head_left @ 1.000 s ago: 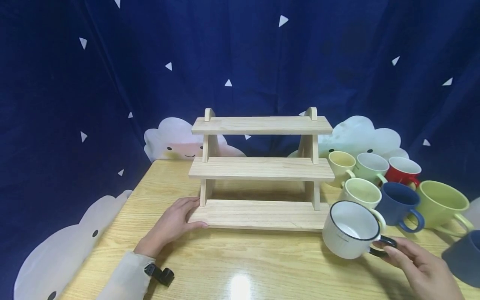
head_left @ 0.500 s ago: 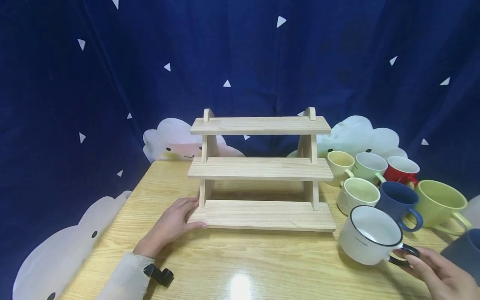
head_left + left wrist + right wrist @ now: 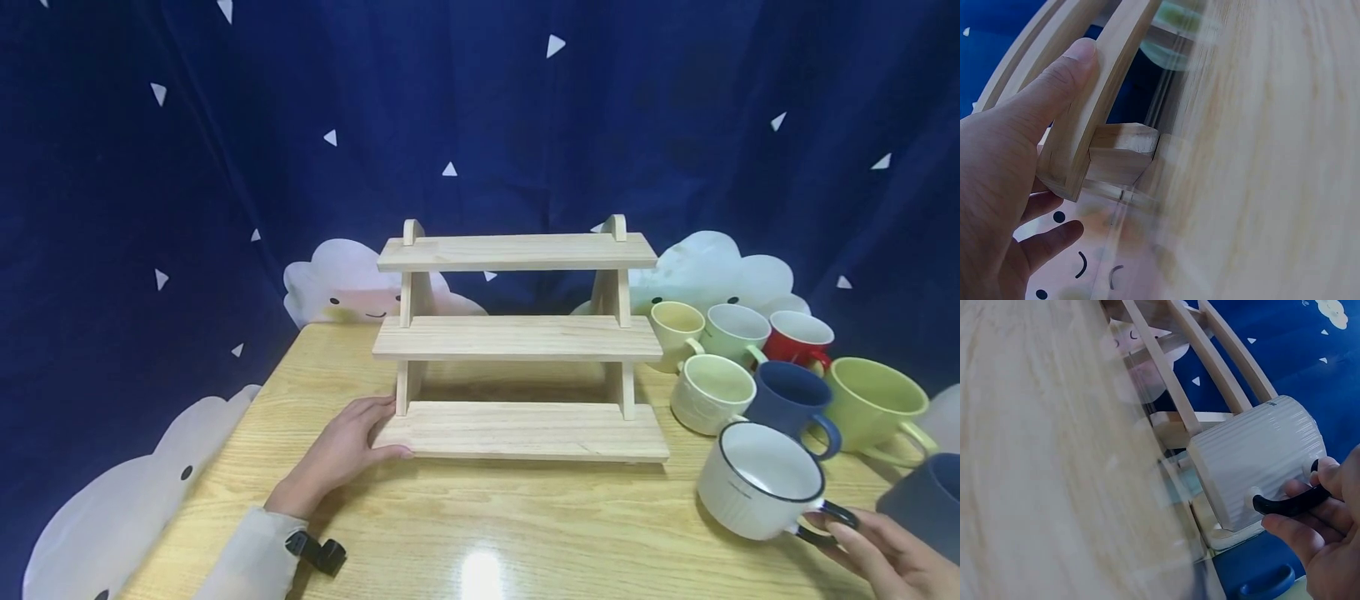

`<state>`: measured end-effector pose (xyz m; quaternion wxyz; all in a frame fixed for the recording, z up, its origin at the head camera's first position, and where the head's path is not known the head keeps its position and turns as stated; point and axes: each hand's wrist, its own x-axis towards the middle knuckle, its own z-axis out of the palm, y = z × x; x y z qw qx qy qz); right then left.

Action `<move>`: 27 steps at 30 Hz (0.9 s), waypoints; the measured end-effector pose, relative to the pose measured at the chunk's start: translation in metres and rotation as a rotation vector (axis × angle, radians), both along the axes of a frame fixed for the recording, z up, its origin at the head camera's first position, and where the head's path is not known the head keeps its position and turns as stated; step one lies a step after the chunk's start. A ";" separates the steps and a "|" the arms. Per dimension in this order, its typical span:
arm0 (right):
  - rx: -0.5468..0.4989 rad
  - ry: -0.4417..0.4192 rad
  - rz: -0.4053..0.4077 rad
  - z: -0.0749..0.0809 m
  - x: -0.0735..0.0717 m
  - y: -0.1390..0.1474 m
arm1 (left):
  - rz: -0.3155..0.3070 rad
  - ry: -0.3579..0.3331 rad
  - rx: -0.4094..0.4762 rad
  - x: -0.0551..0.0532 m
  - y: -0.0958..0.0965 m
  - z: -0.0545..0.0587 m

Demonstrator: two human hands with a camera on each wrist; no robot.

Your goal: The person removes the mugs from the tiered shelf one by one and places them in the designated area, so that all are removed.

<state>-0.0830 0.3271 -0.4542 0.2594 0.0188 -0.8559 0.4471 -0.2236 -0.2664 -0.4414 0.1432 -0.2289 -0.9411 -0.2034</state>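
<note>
My right hand (image 3: 896, 554) pinches the black handle of a white mug (image 3: 761, 479) with a dark rim. The mug is tilted slightly, to the right of a three-tier wooden display stand (image 3: 517, 337) and in front of the other mugs. In the right wrist view the thumb and fingers close round the handle (image 3: 1294, 503), and the mug's ribbed side faces the camera. My left hand (image 3: 337, 454) grips the left end of the stand's lowest board (image 3: 517, 431). Its thumb lies on top of that board in the left wrist view, with fingers beneath and behind the end.
Several mugs crowd the table's right side: a pale green cup (image 3: 712, 392), a blue mug (image 3: 787, 396), a large yellow-green mug (image 3: 873, 404), a red mug (image 3: 798, 337) and a grey-blue mug (image 3: 926, 508) at the edge. A dark blue curtain (image 3: 487, 108) hangs behind.
The white mug, held by my right hand, has moved right and toward me, away from the right end of the lowest board. The left hand keeps its grip on the stand.
</note>
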 end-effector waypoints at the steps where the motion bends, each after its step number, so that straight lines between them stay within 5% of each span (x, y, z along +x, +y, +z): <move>1: 0.008 -0.011 0.002 -0.001 -0.001 0.001 | 0.001 -0.002 -0.001 0.000 0.000 0.000; 14: 0.019 -0.176 -0.034 -0.007 -0.004 0.009 | 0.003 0.000 0.003 0.000 -0.001 -0.001; 27: -0.034 -0.134 -0.044 -0.014 -0.006 0.010 | 0.007 -0.012 0.010 0.000 0.000 -0.001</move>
